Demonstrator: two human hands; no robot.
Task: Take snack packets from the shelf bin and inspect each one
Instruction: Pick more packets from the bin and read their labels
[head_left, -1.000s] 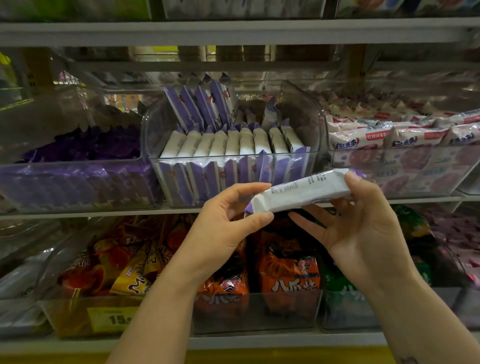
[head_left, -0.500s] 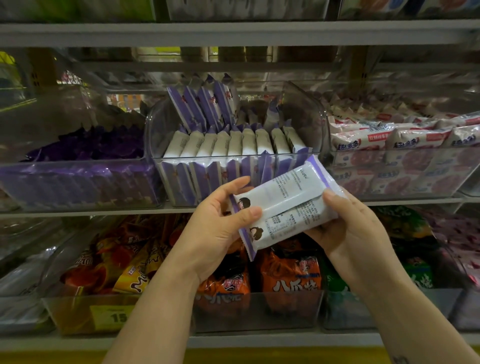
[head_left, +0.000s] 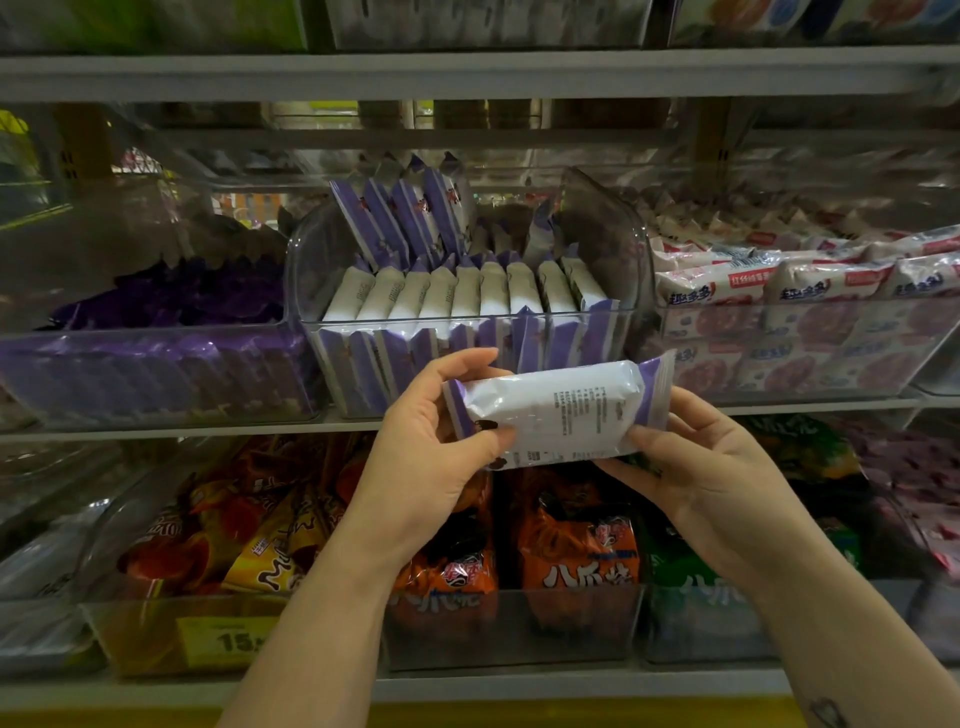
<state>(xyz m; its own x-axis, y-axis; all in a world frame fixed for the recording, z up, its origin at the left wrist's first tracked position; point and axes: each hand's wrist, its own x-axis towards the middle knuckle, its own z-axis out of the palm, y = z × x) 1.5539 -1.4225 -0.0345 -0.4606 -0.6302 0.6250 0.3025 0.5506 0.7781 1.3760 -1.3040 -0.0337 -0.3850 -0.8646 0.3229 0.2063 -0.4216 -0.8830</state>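
I'm seeing the white snack packet (head_left: 558, 410) with purple ends lying nearly level, printed back facing me, just in front of the clear shelf bin (head_left: 467, 332) that's holding matching packets upright.

A white, purple-ended snack packet (head_left: 558, 413) lies crosswise between the left hand (head_left: 431, 452) and the right hand (head_left: 711, 467), each gripping one end, in front of the middle grey metal shelf (head_left: 182, 430). Just behind it on that shelf stands a clear plastic bin (head_left: 608, 332) with rows of matching white and purple packets (head_left: 467, 296) upright inside. To its left sits a clear bin of dark purple packets (head_left: 156, 358); to its right, a clear bin of white and red packets (head_left: 789, 322). On the shelf below stand orange snack bags (head_left: 579, 545), with yellow bags (head_left: 265, 561) to their left.
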